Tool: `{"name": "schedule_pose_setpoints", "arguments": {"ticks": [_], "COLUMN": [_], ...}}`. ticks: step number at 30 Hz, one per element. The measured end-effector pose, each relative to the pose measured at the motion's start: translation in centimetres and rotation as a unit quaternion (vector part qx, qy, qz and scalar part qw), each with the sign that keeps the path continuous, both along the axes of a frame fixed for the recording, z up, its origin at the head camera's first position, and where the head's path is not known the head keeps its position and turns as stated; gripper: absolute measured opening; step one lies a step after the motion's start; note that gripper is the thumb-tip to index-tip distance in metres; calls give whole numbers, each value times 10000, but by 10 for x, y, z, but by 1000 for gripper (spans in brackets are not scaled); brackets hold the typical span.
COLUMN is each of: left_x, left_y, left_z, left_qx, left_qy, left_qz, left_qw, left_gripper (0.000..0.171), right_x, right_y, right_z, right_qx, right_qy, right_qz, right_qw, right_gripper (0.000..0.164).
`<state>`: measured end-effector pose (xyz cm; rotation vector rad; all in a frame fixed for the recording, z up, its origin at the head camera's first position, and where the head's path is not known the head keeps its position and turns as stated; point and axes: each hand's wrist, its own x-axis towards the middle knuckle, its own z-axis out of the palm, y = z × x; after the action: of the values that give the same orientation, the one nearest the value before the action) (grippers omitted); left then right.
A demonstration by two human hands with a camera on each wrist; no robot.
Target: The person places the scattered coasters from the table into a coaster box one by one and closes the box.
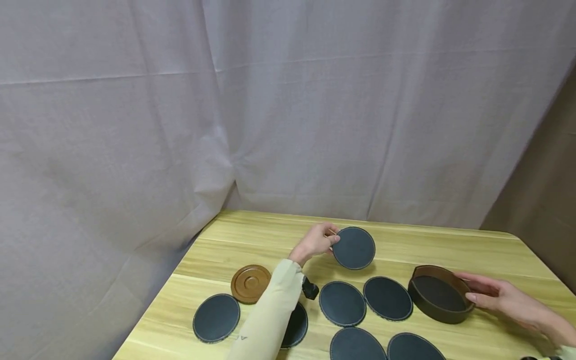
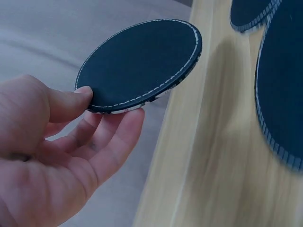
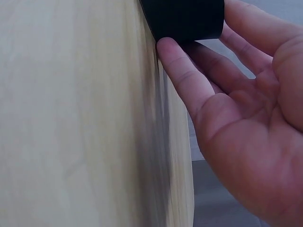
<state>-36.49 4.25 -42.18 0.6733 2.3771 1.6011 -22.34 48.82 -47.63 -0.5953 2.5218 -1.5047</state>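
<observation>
My left hand [image 1: 317, 240] pinches a round dark coaster [image 1: 355, 248] by its left edge, above the far part of the table. In the left wrist view, the thumb lies on top of this coaster [image 2: 142, 64] and the fingers are under it; pale stitching runs round its rim. At the right, my right hand [image 1: 506, 299] grips the side of a round, dark brown coaster holder [image 1: 443, 314], thumb at the near rim. A dark disc shows inside the holder. The right wrist view has the fingers against the holder's dark wall [image 3: 187, 21].
Several dark coasters lie flat on the wooden table [image 1: 499, 250], among them one [image 1: 343, 303] and another [image 1: 388, 298] left of the holder. A brown ringed disc [image 1: 250, 283] touches a coaster [image 1: 217, 318] at the left. My left sleeve [image 1: 272, 312] partly covers one coaster [image 1: 297, 326]. Grey cloth [image 1: 315, 125] hangs behind.
</observation>
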Motion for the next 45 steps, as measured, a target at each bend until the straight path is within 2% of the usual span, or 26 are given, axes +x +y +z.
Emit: {"name": "schedule_pose_setpoints", "arguments": {"ticks": [4, 6, 12, 19, 29, 36, 41, 45], "left_x": [3, 4, 8, 17, 31, 44, 52, 54], "left_y": [12, 17, 33, 58, 97, 125, 138, 146], "left_z": [-8, -11, -15, -22, -22, -25, -31, -32], "left_qx": [275, 268, 453, 964, 1544, 1818, 2047, 2178], "left_qy": [-123, -95, -70, -362, -524, -617, -788, -815], "left_qz": [73, 175, 413, 600, 713, 798, 766, 692], "left_qw": [9995, 9994, 9981, 9929, 9840, 9781, 9726, 9701], "left_gripper": [17, 16, 16, 12, 10, 12, 14, 15], "right_x": [0, 0, -2, -4, -4, 1, 3, 0], "right_y": [0, 0, 0, 0, 0, 0, 2, 3], "right_z": [0, -1, 0, -1, 0, 4, 4, 4], "right_qx": [-143, -225, -319, -414, -399, 6, 55, -67], "right_qy": [-140, -198, -28, -168, -158, -181, -271, -505], "right_qz": [121, 149, 221, 418, 435, 18, -40, 8], "right_qw": [9997, 9994, 9992, 9981, 9981, 9998, 9996, 9987], "right_gripper": [50, 50, 48, 50, 50, 52, 53, 53]}}
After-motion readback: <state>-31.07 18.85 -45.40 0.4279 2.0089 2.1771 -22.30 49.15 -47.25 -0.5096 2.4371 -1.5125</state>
